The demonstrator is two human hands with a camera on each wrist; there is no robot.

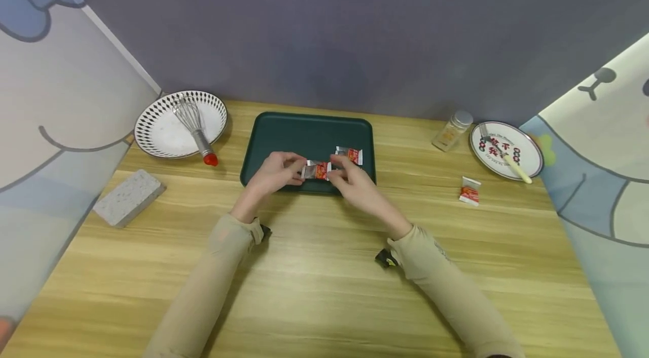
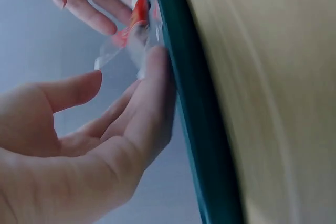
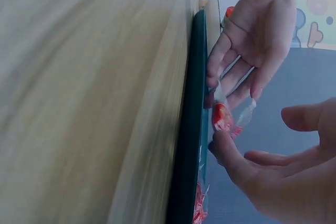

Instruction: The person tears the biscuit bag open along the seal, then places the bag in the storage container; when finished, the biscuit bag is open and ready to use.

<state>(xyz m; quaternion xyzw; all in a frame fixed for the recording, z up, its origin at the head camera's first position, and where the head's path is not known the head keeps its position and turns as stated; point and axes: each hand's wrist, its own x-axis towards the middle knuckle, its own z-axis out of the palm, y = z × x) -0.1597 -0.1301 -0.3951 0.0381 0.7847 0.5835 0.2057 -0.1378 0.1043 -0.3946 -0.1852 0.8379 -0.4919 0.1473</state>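
Observation:
A small wrapped packet (image 1: 316, 170), red with clear crimped ends, is held over the front part of the dark green tray (image 1: 299, 124). My left hand (image 1: 276, 171) has its thumb and fingers at opposite corners of the packet's left end. At the other end, my right hand (image 1: 354, 180) touches the packet with its fingers. In the right wrist view that thumb stands away from the wrapper. Just behind the right fingers, a second red packet (image 1: 355, 154) lies in the tray, partly covered. What is inside the wrappers cannot be seen.
To the left, a whisk (image 1: 195, 127) rests on a patterned plate (image 1: 147, 135), with a grey block (image 1: 129, 198) in front. On the right are a shaker jar (image 1: 451, 131), a printed plate (image 1: 532, 149) bearing a fork (image 1: 514, 166), and another red packet (image 1: 469, 191).

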